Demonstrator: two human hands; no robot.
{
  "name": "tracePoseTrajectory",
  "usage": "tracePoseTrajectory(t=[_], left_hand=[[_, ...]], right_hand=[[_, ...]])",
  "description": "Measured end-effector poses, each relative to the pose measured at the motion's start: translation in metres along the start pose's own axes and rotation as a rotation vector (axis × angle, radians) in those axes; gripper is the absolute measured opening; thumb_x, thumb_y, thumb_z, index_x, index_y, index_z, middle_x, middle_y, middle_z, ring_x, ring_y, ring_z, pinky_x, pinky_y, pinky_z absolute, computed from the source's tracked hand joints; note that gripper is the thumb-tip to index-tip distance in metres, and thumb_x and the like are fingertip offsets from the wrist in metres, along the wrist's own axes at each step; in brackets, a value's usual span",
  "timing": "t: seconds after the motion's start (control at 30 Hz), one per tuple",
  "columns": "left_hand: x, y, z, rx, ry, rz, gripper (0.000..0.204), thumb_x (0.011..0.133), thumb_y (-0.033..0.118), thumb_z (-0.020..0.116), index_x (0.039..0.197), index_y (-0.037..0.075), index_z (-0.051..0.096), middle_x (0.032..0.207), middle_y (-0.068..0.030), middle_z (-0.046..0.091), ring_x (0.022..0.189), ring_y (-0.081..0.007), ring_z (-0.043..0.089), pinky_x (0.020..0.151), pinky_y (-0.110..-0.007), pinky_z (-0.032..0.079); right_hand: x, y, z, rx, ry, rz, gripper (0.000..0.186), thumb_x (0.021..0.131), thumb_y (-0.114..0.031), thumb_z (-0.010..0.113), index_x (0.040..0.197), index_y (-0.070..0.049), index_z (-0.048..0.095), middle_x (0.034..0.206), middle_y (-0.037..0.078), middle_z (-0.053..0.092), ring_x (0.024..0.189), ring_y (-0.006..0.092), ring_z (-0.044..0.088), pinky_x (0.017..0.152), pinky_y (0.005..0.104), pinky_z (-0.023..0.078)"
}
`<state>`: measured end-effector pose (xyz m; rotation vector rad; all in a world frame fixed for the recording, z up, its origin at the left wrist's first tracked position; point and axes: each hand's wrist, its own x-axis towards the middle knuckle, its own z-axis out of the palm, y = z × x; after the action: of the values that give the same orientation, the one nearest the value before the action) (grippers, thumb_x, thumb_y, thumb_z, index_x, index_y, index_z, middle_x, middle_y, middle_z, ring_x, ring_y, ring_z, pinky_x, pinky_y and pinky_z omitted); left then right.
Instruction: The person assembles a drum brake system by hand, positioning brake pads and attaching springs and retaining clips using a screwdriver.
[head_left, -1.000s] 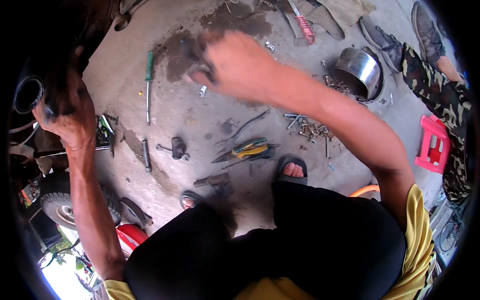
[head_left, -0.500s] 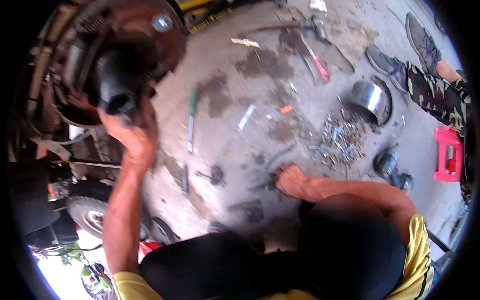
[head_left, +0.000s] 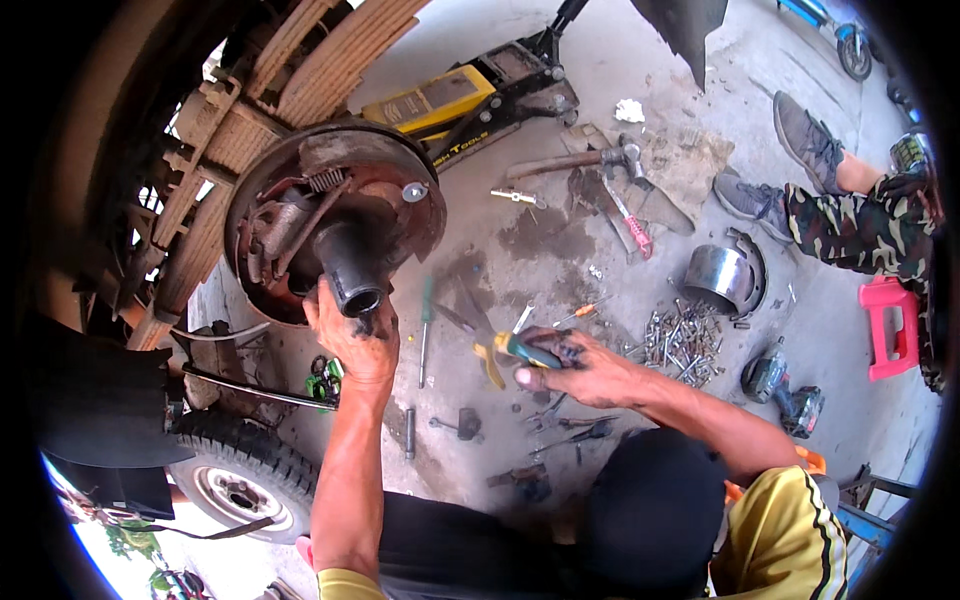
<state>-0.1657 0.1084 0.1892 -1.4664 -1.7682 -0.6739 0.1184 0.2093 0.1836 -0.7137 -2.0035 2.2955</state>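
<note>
My left hand (head_left: pixel 355 335) is wrapped round the underside of a black axle tube (head_left: pixel 352 268) near its open end; some fingers are hidden behind it. The tube sticks out from the middle of a rusty drum brake assembly (head_left: pixel 415 225), which has a coil spring (head_left: pixel 326 180) at its upper side. Over the floor, my right hand (head_left: pixel 580 368) is closed on pliers (head_left: pixel 527 350) with yellow and green handles. Their dark jaws point toward the axle tube, apart from it, and are blurred. Both hands have black grease on them.
A yellow and black floor jack (head_left: pixel 440 98) stands behind the brake. On the floor lie a hammer (head_left: pixel 565 162), a green-handled screwdriver (head_left: pixel 425 325), a pile of bolts (head_left: pixel 685 340), a metal cylinder (head_left: pixel 715 275) and a cordless power tool (head_left: pixel 768 372). Another person's legs (head_left: pixel 850 220) are at right.
My right hand has risen from the floor and now holds the pliers. The view has shifted, so more of the brake and jack shows. My left hand stays at the axle tube.
</note>
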Motion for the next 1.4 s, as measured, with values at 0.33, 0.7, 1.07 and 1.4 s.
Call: tracePoseTrajectory(t=[0.33, 0.7, 1.07, 1.4], left_hand=[[0.01, 0.009, -0.003, 0.028, 0.002, 0.014, 0.027, 0.077, 0.012, 0.079, 0.098, -0.001, 0.067, 0.096, -0.0172, 0.067, 0.09, -0.0402, 0.061, 0.085, -0.048, 0.046], [-0.004, -0.005, -0.002, -0.024, -0.099, -0.021, 0.05, 0.074, 0.016, 0.08, 0.114, -0.002, 0.057, 0.112, -0.0331, 0.061, 0.101, -0.0506, 0.059, 0.092, -0.061, 0.043], [0.005, 0.007, -0.002, 0.033, 0.016, -0.014, 0.033, 0.076, 0.011, 0.079, 0.103, -0.003, 0.065, 0.102, -0.0214, 0.066, 0.094, -0.0431, 0.061, 0.088, -0.051, 0.045], [0.006, 0.008, -0.003, 0.043, 0.015, -0.013, 0.034, 0.077, 0.011, 0.078, 0.105, -0.003, 0.065, 0.102, -0.0201, 0.066, 0.094, -0.0419, 0.061, 0.086, -0.05, 0.045]], right_hand=[[0.027, 0.013, 0.01, 0.175, 0.103, -0.135, 0.064, 0.088, -0.048, 0.072, 0.126, 0.002, 0.06, 0.108, 0.014, 0.064, 0.099, 0.0209, 0.057, 0.085, 0.036, 0.047], [0.035, 0.006, 0.017, -0.262, 0.271, -0.354, 0.048, 0.094, -0.037, 0.066, 0.125, -0.001, 0.06, 0.119, 0.015, 0.058, 0.108, 0.0259, 0.059, 0.093, 0.0389, 0.047], [0.03, 0.002, 0.016, -0.293, 0.348, -0.364, 0.039, 0.093, -0.032, 0.067, 0.114, 0.001, 0.063, 0.117, 0.018, 0.058, 0.107, 0.0344, 0.059, 0.093, 0.0417, 0.048], [0.04, 0.004, 0.018, -0.366, 0.375, -0.479, 0.034, 0.093, -0.032, 0.068, 0.094, 0.002, 0.065, 0.102, 0.018, 0.057, 0.093, 0.0333, 0.06, 0.081, 0.0431, 0.048]])
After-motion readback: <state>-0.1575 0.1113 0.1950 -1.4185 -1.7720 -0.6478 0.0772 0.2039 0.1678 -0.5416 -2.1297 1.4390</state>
